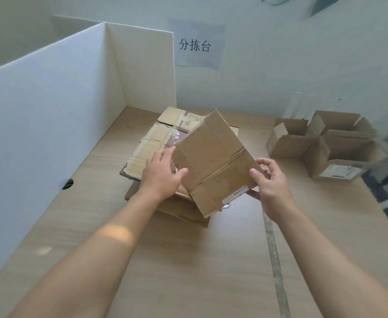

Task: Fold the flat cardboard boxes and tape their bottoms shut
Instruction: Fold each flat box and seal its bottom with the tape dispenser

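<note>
Pale wall with a paper sign (195, 45) backs a wooden desk (211, 271), and a white corrugated partition (50, 111) fences it off well beyond the left fingers. Between the two sets of fingers a flat box (213, 161) is held up off the desk, tilted, its broad face towards the camera. The left hand (163, 173) pinches its left edge, thumb on the near face and fingers behind. The right hand (271, 180) grips the lower right corner the same way, thumb in front and fingers curled round the back. Just under and beyond the left fingers lies the stack of flat boxes (149, 150) waiting their turn. Well out past the right fingers stand the opened boxes (326, 143), flaps up.

By the look of it, this is the very start of folding one box: picked up, not yet opened. The next move probably calls for pushing the two pinched edges towards each other so the sleeve pops into a square, then turning in the bottom flaps. I can make out no tape roll for certain; a small round shape under the box's lower edge is too hidden to name.
</note>
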Demonstrator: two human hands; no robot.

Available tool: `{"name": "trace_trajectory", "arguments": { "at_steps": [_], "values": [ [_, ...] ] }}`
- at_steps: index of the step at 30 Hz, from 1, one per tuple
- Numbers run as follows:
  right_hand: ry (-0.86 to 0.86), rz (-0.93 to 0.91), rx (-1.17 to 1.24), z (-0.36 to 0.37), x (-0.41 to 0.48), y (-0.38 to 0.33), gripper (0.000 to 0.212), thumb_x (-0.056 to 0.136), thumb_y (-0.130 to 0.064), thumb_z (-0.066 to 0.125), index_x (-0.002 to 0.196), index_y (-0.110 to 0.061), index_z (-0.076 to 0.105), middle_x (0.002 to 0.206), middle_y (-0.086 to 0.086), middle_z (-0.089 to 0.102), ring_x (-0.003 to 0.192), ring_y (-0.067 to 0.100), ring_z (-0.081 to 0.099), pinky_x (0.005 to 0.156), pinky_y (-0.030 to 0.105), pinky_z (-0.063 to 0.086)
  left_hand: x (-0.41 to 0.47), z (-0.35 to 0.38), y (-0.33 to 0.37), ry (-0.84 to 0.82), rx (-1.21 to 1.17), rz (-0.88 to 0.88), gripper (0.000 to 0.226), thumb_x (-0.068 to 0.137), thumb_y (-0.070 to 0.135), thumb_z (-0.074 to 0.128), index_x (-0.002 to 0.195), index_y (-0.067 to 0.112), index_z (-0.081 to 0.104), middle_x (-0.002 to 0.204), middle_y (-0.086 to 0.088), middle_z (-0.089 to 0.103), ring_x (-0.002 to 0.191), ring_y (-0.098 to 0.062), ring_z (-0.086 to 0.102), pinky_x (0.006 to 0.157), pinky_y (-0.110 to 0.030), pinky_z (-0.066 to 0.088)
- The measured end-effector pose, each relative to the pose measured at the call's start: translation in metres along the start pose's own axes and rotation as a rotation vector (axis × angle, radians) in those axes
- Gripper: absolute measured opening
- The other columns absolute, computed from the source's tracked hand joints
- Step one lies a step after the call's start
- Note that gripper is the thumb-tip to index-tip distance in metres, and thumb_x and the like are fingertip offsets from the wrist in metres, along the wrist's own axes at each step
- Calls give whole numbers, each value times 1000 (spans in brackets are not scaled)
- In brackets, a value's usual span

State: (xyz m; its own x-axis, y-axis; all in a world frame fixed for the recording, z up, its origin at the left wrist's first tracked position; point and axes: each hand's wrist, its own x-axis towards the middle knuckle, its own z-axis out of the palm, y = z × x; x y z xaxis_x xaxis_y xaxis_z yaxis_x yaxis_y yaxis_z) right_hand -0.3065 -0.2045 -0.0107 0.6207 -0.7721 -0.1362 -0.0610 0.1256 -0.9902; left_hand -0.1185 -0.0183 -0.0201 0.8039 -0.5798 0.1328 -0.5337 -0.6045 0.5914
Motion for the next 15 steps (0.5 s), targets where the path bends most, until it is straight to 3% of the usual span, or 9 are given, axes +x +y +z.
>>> {"name": "trace_trajectory", "arguments": {
  "at_steps": [5, 9, 12, 15],
  "values": [
    [-114, -107, -37, -28, -88, -10, 22, 99, -4, 54, 102, -22, 65, 84, -9, 65, 79, 10, 65, 76, 37, 57, -63, -26, 30, 78, -325, -31, 85, 84, 37, 73, 154, 33, 25, 149, 4, 36, 140, -15, 31, 118, -39, 26],
    [-128, -136, -56, -50, -152, 7, 27, 100, -6, 54, 97, -29, 67, 85, -11, 66, 86, 14, 61, 82, 45, 52, -140, -33, 43, -6, -430, -32, 60, 82, 34, 75, 136, 34, 49, 123, 13, 60, 115, -9, 55, 94, -26, 46],
    [-106, -95, -132, -62, -186, 32, 28, 101, -12, 52, 96, -36, 65, 91, -10, 64, 88, 12, 58, 84, 39, 48, -201, -24, 32, -84, -520, -100, 38, 83, 36, 73, 117, 31, 59, 107, 13, 69, 103, -9, 65, 93, -39, 53],
    [-116, -52, -172, -65, -218, 63, 30, 101, -13, 49, 100, -40, 63, 94, -9, 64, 89, 13, 57, 84, 37, 47, -257, -12, 17, -110, -529, -132, 38, 77, 48, 68, 113, 42, 58, 112, 11, 67, 106, -10, 64, 95, -44, 52]
  ]
}}
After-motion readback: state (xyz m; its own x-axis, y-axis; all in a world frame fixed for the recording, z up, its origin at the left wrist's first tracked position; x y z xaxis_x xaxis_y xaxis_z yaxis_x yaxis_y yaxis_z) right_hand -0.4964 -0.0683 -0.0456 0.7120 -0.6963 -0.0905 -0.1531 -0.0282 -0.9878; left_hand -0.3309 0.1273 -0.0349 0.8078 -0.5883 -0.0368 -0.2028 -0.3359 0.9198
